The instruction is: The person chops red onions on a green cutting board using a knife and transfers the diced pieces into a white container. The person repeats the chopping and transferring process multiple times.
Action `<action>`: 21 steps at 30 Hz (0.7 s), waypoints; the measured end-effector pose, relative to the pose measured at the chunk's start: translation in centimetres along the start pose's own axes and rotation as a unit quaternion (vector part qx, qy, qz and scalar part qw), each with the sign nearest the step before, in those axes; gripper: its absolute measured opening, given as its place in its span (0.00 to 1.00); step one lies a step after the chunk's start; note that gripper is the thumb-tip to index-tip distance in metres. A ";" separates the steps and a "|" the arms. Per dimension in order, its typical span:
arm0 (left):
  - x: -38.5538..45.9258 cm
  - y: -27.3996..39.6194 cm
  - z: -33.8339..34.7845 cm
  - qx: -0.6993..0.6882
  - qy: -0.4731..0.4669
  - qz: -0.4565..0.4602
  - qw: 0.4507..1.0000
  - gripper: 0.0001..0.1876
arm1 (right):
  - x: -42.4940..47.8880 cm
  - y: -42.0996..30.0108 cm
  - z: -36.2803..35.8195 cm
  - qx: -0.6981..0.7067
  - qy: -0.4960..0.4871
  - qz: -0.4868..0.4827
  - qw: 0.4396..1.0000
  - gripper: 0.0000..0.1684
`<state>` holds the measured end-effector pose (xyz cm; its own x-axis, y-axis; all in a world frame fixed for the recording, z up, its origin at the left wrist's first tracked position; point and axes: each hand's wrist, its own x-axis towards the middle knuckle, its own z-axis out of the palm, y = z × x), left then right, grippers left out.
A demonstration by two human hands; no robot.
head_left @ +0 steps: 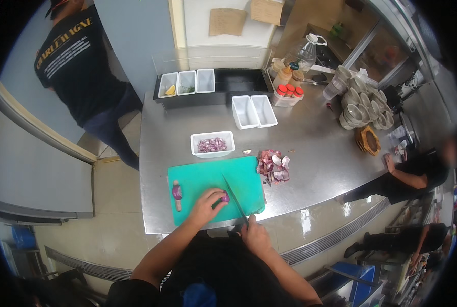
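My left hand (207, 205) pinches a piece of red onion (225, 196) against the green cutting board (201, 172). Just right of that piece, a kitchen knife (234, 195) points away from me, its handle gripped in my right hand (256, 235) near the board's front edge. Another piece of red onion (177, 191) sits by the slot at the board's left side. Behind the board stands a white plastic container (212, 154) with chopped red onion (212, 145) in it. A heap of onion skins (272, 165) lies against the board's right edge.
Two white containers (245, 111) stand farther back on the steel table (309, 142). Behind them is a black rack (240, 80) with small tubs. Squeeze bottles (283, 76) and stacked bowls (362, 103) are at the right. One person (86, 73) is at left, others at right.
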<state>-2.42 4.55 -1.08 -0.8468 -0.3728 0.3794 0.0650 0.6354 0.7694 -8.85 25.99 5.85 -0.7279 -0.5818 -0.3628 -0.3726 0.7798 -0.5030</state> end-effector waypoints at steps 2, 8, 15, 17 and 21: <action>0.1 0.0 0.0 -0.001 -0.008 -0.004 1.000 0.14 | -0.7 -0.3 -0.3 0.001 -0.023 0.008 1.000 0.17; -0.1 0.2 0.1 0.015 0.008 -0.019 1.000 0.14 | -2.1 -0.5 -0.9 0.011 -0.044 0.001 0.999 0.16; 0.0 -0.1 0.2 0.029 0.009 -0.008 1.000 0.13 | -3.3 0.5 -1.0 -0.004 -0.044 -0.021 0.999 0.15; 0.0 0.0 0.0 0.035 0.006 -0.009 0.999 0.13 | -3.7 0.3 -1.7 -0.012 -0.066 -0.005 0.998 0.16; -0.1 0.0 -0.2 0.014 0.004 -0.009 1.000 0.13 | -3.5 -0.2 -2.2 -0.043 -0.090 0.019 0.995 0.17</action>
<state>-2.24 4.49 -1.03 -0.8440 -0.3892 0.3690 0.0346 0.6471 0.7616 -7.51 28.43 8.96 -0.6304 -0.5778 -0.5184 -0.4010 0.8142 -0.4199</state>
